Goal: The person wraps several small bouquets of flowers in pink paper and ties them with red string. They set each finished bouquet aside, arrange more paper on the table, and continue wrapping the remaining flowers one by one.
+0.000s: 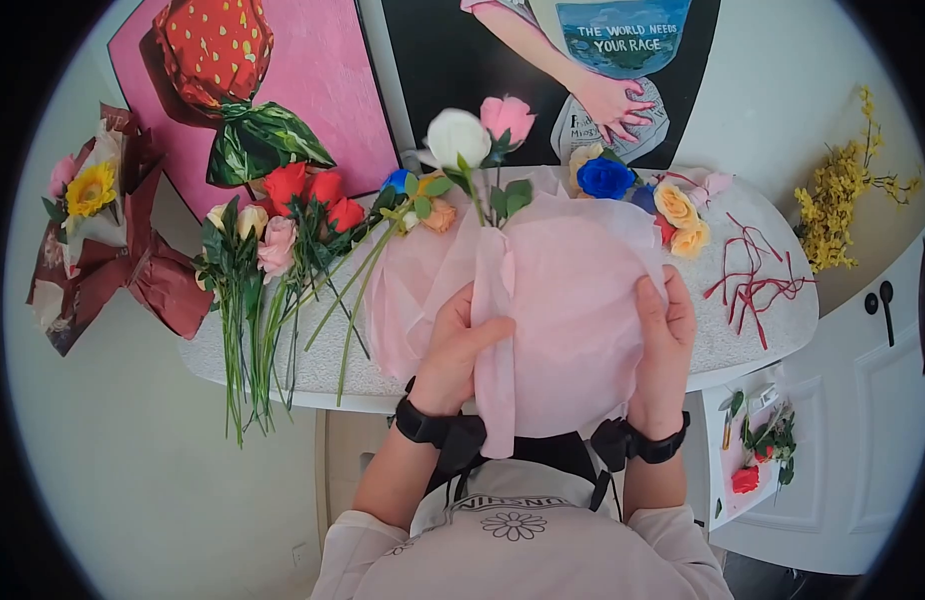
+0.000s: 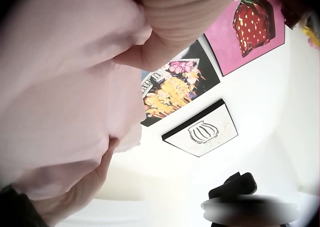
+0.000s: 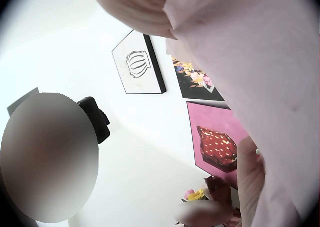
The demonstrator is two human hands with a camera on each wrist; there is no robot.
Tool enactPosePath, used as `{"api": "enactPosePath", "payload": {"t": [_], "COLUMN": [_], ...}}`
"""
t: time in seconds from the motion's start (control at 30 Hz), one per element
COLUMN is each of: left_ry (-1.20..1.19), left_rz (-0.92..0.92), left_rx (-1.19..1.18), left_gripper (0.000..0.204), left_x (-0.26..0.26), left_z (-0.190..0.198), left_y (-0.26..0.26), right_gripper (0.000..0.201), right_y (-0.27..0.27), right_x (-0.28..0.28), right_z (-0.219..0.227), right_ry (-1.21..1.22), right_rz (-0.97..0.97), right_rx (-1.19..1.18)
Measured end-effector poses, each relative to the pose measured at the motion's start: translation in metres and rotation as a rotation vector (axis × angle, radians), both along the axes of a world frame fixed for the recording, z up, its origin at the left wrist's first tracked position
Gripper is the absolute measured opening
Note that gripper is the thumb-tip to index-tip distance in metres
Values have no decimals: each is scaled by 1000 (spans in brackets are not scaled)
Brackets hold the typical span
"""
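Observation:
Pink wrapping paper [image 1: 573,320] is spread between my two hands in front of my chest, with a folded strip [image 1: 499,390] hanging along its left side. My left hand [image 1: 451,350] grips that left fold, the thumb lying across it. At the opposite edge my right hand [image 1: 668,345] pinches the sheet between thumb and fingers. A white rose [image 1: 459,138] and a pink rose [image 1: 509,118] rise above the paper's top; their lower stems are hidden behind it. In the left wrist view the wrapping paper [image 2: 60,117] bulges between both hands.
Long-stemmed roses [image 1: 278,245] lie at the table's left, beside a brown-wrapped bouquet [image 1: 103,240]. Blue and peach roses [image 1: 605,177] lie behind the paper. Red ties [image 1: 758,280] are scattered on the right. A lower white surface [image 1: 728,480] holds a red rose [image 1: 746,480].

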State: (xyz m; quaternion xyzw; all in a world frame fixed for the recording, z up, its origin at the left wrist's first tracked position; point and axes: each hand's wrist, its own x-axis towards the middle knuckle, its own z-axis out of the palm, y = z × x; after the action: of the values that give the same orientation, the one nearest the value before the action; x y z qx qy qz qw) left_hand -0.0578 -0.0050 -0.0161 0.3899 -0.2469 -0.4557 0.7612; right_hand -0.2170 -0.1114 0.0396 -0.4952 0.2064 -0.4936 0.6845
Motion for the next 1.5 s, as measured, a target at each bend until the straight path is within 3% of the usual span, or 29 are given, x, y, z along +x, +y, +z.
{"api": "enactPosePath", "payload": {"t": [0.3, 0.4, 0.5, 0.8, 1.1, 1.2, 1.4, 1.5], "left_ry": [196, 179, 33, 35, -47, -24, -205, -169], "left_rz": [-73, -28, -24, 39, 73, 90, -80, -95], "left_rx": [-62, 52, 17, 49, 16, 28, 184, 128], "left_gripper": [51, 50, 50, 33, 36, 38, 41, 47], "left_x": [0, -8, -13, -2, 1, -2, 10, 8], "left_z": [-7, 5, 4, -3, -25, -14, -5, 2], "left_y": [-9, -11, -8, -6, -9, -10, 0, 4], "right_gripper": [10, 10, 9, 8, 10, 11, 11, 11], "right_y": [-18, -18, -17, -29, -40, -38, -46, -55], "right_x": [-9, -12, -16, -35, -57, -57, -59, -68], "right_z": [-16, -18, -16, -1, 14, 20, 18, 14], "right_ry": [97, 209, 170, 77, 85, 87, 58, 68], "right_rz": [70, 124, 128, -60, -51, -143, -224, -198], "right_rx": [-94, -158, -136, -130, -208, -174, -173, -183]}}
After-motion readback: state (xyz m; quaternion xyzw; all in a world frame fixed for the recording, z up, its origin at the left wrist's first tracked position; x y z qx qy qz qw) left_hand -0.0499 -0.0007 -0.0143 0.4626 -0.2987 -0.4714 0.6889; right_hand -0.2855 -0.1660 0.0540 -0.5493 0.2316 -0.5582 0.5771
